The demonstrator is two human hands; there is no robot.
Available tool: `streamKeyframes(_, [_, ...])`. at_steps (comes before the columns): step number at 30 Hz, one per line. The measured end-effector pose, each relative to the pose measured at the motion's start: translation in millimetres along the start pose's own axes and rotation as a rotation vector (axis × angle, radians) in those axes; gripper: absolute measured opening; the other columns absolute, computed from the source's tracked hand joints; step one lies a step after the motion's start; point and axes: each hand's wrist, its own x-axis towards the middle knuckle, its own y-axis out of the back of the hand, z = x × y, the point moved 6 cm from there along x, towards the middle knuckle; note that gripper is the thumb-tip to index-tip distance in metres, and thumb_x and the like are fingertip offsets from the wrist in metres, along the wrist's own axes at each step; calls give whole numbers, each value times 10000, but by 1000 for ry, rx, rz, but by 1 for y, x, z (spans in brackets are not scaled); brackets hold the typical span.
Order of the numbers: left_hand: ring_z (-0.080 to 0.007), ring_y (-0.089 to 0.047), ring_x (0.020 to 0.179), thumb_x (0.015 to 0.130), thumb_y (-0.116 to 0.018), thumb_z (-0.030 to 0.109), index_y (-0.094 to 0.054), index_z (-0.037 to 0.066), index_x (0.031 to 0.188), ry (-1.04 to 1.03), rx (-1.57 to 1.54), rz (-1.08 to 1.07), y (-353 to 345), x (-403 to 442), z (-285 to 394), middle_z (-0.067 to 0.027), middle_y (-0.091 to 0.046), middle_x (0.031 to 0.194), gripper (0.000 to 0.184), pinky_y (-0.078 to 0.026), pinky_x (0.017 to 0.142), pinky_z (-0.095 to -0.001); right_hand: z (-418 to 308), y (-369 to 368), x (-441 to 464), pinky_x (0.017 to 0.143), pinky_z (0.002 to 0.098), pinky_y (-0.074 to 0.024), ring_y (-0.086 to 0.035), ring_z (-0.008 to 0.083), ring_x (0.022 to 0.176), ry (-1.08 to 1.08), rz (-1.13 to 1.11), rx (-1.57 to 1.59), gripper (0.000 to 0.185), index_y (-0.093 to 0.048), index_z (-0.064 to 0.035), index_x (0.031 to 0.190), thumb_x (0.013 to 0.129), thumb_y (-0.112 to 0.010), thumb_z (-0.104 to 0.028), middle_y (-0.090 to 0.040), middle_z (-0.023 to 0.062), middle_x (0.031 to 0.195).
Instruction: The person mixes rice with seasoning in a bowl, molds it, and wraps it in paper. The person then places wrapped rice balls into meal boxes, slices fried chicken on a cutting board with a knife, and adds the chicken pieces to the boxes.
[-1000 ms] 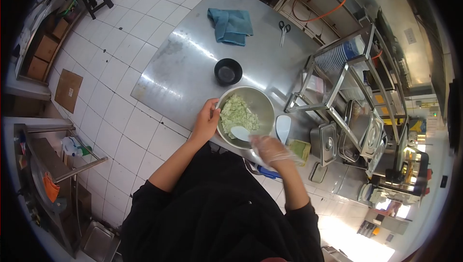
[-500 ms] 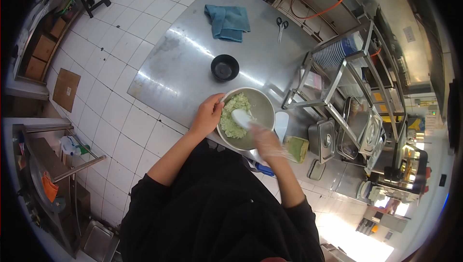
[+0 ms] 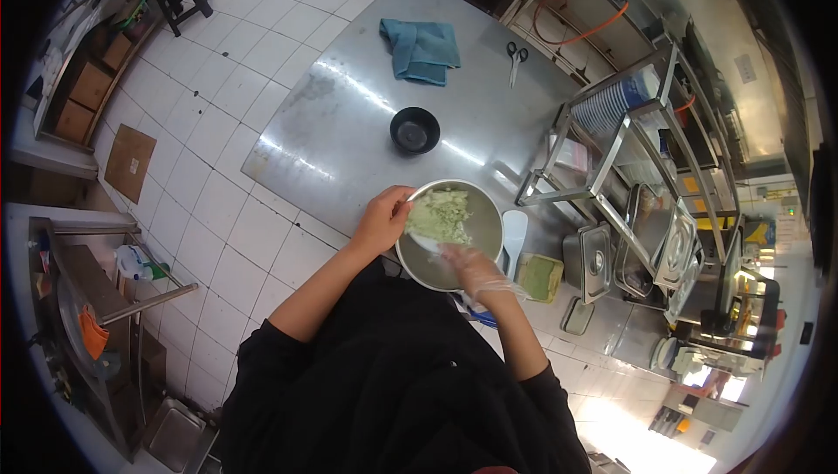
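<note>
By tbl (image 3: 323, 116) edge, bowl (image 3: 486, 234), gap to blk dish (image 3: 415, 133)

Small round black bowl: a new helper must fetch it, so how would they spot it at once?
Find the big grey metal table. On it, between the folded blue cloth and the round silver metal bowl of pale green food, sits the small black bowl. Its black colour and smaller size set it apart from that silver bowl.

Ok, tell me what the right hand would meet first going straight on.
Beyond the white spoon it holds, the right hand would likely meet the green food in the bowl; depth is unclear.
</note>
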Motion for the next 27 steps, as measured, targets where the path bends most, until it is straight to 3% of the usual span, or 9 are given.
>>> streamKeyframes(2, [-103, -580, 780, 905, -563, 4, -609, 8, 1118, 54, 7, -20, 3, -1, -7, -53, -616, 908, 218, -480, 704, -248, 38, -6, 17, 676, 396, -496, -629, 337, 721, 123, 177, 224, 432, -593, -109, 1231, 984, -419, -417, -643, 182, 791])
streamKeyframes(4, [-98, -588, 793, 903, -567, 8, -606, 8, 1126, 91, -4, -26, 4, 0, -11, -53, -619, 899, 226, -485, 709, -248, 50, 1, 14, 421, 305, -373, -468, 177, 443, 393, 179, 321, 416, -603, -152, 1215, 949, -502, -456, -488, 59, 568])
streamKeyframes(11, [-106, -521, 654, 897, -592, 58, -614, 6, 1106, 62, -89, -45, 7, 6, -9, -44, -571, 787, 217, -454, 615, -261, 22, 43, -12, 854, 476, -477, -622, 406, 956, 96, 391, 228, 381, -495, -105, 1309, 994, -379, -285, -666, 191, 1026])
streamKeyframes(15, [-93, -544, 661, 897, -596, 57, -601, -1, 1113, 91, -122, -126, 4, 12, -16, -37, -576, 775, 223, -461, 615, -258, -18, 17, -4, 878, 471, -468, -601, 391, 1023, -310, 154, -125, 393, -509, -83, 1297, 1001, -359, -294, -614, 239, 1118])
streamKeyframes(19, [-120, -546, 867, 921, -581, 68, -574, 22, 1188, 52, -98, -211, 3, 24, -23, -43, -554, 922, 271, -462, 803, -270, 0, 41, -10, 837, 467, -496, -632, 388, 951, -7, 260, -74, 337, -561, -33, 1160, 993, -368, -251, -642, 248, 1024])
streamKeyframes(21, [-236, -469, 1147, 883, -656, 169, -433, 39, 1346, -201, 161, 149, 22, 40, -28, -132, -470, 1217, 530, -401, 968, -339, 6, 18, -2, 835, 464, -497, -626, 386, 969, -116, 152, -141, 327, -572, -28, 1131, 992, -373, -248, -635, 244, 1053])
streamKeyframes(22, [-236, -469, 1147, 883, -656, 169, -433, 39, 1346, -218, 172, 140, 24, 53, -29, -132, -470, 1217, 530, -401, 968, -339, 4, 7, 2, 832, 462, -499, -619, 383, 986, -218, 48, -203, 320, -583, -24, 1101, 991, -379, -245, -629, 241, 1081])
streamKeyframes(24, [-328, -262, 1350, 772, -765, 323, -179, 68, 1477, -354, 348, 210, 25, 79, -20, -178, -248, 1446, 951, -237, 1104, -459, -7, 22, -1, 834, 470, -499, -615, 374, 1008, -219, 78, -195, 314, -590, -27, 1079, 990, -387, -250, -625, 234, 1102])
streamKeyframes(27, [-341, -247, 1382, 605, -851, 403, -54, 82, 1493, -364, 512, 175, 13, 113, -22, -206, -314, 1434, 1235, -60, 1089, -640, -1, 63, -15, 885, 425, -471, -617, 364, 981, -28, -58, -276, 382, -635, -40, 1086, 997, -378, -308, -632, 231, 1075])
